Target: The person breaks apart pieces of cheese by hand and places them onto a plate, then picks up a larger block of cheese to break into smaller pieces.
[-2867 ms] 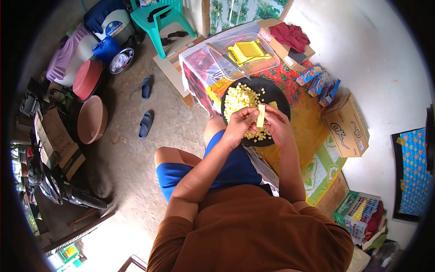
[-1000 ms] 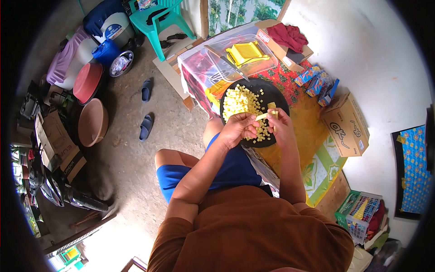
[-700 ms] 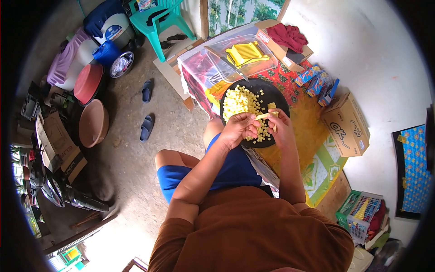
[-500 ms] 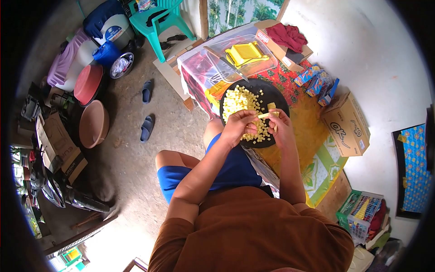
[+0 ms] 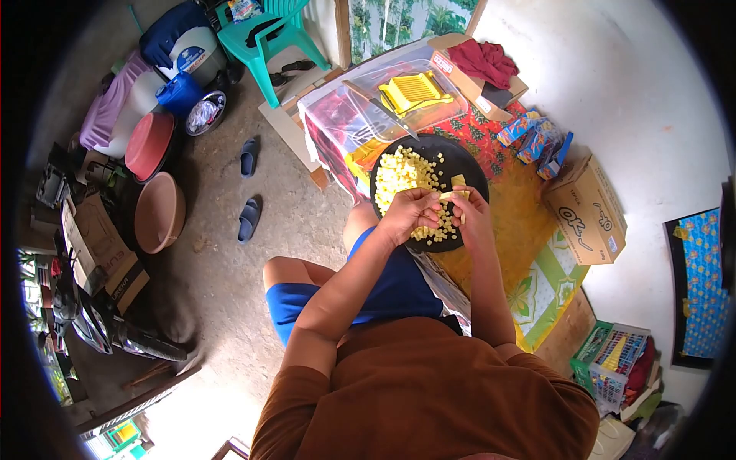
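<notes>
Over a round black tray point(image 5: 466, 165), my left hand point(image 5: 410, 215) pinches one end of a pale yellow strip point(image 5: 445, 197). My right hand point(image 5: 471, 213) grips the other end, the two sets of fingertips close together. Another flat yellow piece point(image 5: 458, 180) shows just beyond the right fingers. A heap of small yellow cubes point(image 5: 402, 172) covers the tray's left side, and loose cubes lie scattered around it and beneath my hands.
Behind the tray, a knife point(image 5: 395, 115) rests on a clear plastic lid, beside a yellow slotted slicer point(image 5: 414, 93). A cardboard box point(image 5: 586, 211) stands at the right. Slippers point(image 5: 248, 220) and a basin point(image 5: 159, 213) are on the floor at left.
My fingertips have drawn slightly closer together, so less of the yellow strip shows between them. The tray and the heap of cubes look the same.
</notes>
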Demonstrator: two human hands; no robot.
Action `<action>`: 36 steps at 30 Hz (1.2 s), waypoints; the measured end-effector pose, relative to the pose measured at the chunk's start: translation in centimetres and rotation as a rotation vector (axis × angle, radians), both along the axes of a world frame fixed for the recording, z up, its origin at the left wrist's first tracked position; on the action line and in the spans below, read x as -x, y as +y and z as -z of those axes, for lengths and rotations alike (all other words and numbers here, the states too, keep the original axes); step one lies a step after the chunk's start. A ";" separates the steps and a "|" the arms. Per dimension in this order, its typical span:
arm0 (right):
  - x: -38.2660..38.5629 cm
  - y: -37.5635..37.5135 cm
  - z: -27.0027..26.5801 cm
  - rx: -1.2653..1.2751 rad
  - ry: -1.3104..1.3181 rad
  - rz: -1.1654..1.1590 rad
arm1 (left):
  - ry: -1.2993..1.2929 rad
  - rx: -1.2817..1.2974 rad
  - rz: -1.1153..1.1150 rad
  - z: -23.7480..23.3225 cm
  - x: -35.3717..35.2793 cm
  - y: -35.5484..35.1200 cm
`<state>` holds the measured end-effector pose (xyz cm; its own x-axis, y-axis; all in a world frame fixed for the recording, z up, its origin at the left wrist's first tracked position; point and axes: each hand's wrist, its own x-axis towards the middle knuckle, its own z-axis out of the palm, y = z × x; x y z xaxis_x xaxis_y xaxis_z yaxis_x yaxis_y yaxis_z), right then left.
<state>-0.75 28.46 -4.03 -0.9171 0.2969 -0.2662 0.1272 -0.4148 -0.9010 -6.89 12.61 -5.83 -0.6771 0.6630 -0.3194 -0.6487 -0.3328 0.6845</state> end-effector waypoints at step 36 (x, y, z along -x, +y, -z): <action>0.1 1.0 1.5 0.076 -0.051 0.049 | 1.074 0.753 -0.184 1.6 3.5 1.4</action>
<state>-0.89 29.51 -5.53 -0.8866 0.3185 -0.3353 0.1496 -0.4884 -0.8597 -10.41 14.04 -7.45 -0.8830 0.4328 0.1817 0.3418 0.3276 0.8808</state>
